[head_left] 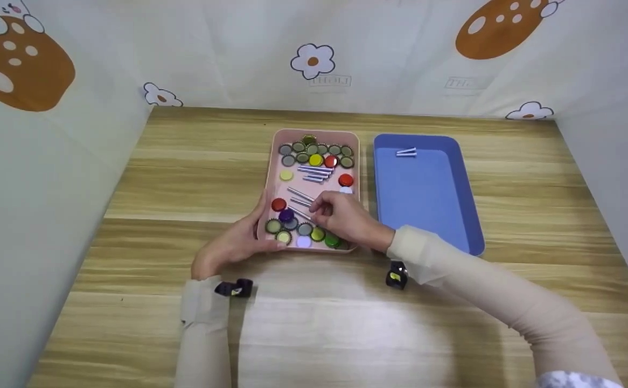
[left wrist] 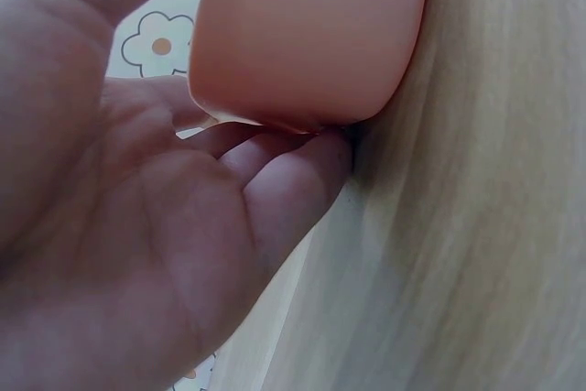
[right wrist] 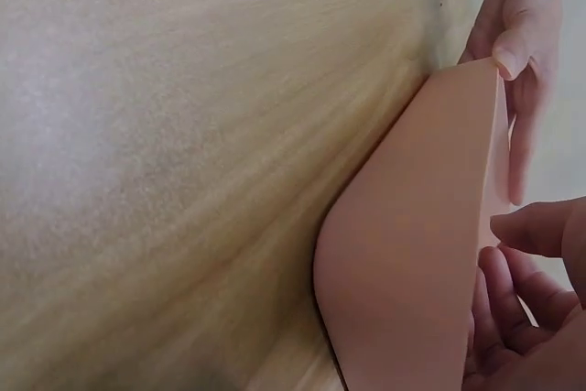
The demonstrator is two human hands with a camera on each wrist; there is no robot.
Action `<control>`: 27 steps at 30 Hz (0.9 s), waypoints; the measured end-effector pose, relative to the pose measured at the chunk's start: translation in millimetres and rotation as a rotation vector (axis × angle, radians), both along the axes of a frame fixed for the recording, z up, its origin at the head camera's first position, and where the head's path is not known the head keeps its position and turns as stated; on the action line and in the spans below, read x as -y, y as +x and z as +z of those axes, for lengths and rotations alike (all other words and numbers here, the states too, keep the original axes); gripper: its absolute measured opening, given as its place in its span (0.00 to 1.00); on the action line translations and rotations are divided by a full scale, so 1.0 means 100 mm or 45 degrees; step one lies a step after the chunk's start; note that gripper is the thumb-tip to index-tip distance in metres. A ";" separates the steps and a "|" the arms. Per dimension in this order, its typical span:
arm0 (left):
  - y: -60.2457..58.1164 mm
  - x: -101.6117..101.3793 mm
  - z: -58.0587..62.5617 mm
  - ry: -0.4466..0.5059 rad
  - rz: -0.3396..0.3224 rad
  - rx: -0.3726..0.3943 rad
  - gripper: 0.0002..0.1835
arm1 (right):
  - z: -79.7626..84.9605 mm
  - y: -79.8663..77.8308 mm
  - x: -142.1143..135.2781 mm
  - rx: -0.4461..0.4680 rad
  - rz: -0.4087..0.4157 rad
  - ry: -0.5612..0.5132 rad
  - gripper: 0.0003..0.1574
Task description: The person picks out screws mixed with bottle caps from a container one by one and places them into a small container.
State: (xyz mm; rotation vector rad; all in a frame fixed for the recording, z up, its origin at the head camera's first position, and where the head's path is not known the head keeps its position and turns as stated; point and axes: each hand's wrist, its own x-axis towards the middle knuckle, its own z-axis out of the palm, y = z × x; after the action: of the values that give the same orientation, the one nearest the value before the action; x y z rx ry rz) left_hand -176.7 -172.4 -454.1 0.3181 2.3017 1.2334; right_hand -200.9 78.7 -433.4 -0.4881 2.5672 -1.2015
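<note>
Editor: What fills the scene?

Photographer: A wood-grain worktop (head_left: 535, 215), stretching wide to the left of a pink tray (head_left: 316, 133) and in front of it. A blue tray (head_left: 416, 194) lies just beside it on the right, a narrow strip of wood between the rims; much of its floor shows.

Editor: And the hands?

Photographer: The left hand (head_left: 233, 245) clasps the pink tray's near-left corner, thumb on the front rim, fingers along the outer wall. The right hand (head_left: 349, 218) reaches in over the right rim, fingers curled, thumb and forefinger tips close together.

Editor: Pinching what?

Photographer: Can't tell. Slim silver rods (head_left: 299, 213) lie aslant mid-tray, their right ends at those fingertips. More sit just beyond; a pair rests near the blue tray's far wall.

Editor: Anything smaller?

Photographer: Bottle caps (head_left: 312, 149) crowd the pink tray's far and near ends, a purple cap (head_left: 286, 215) just beside the nearest rod.
</note>
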 end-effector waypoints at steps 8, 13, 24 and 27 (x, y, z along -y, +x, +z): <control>0.00 -0.01 0.00 0.023 0.005 0.008 0.64 | -0.05 0.01 0.03 -0.022 0.001 0.008 0.09; 0.00 -0.01 0.01 0.011 0.003 0.000 0.64 | -0.06 0.01 0.04 -0.007 -0.021 -0.006 0.09; 0.01 -0.01 0.01 0.005 0.013 0.000 0.64 | -0.11 0.00 0.07 0.022 -0.025 0.022 0.09; 0.01 -0.01 0.01 0.008 0.005 -0.012 0.64 | -0.12 0.00 0.08 0.030 -0.034 0.049 0.09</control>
State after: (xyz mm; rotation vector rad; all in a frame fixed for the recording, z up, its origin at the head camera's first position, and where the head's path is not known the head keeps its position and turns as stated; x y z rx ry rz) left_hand -175.9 -171.7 -453.1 0.3230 2.3081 1.2434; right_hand -201.1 71.1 -445.5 -0.4302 2.5797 -1.1569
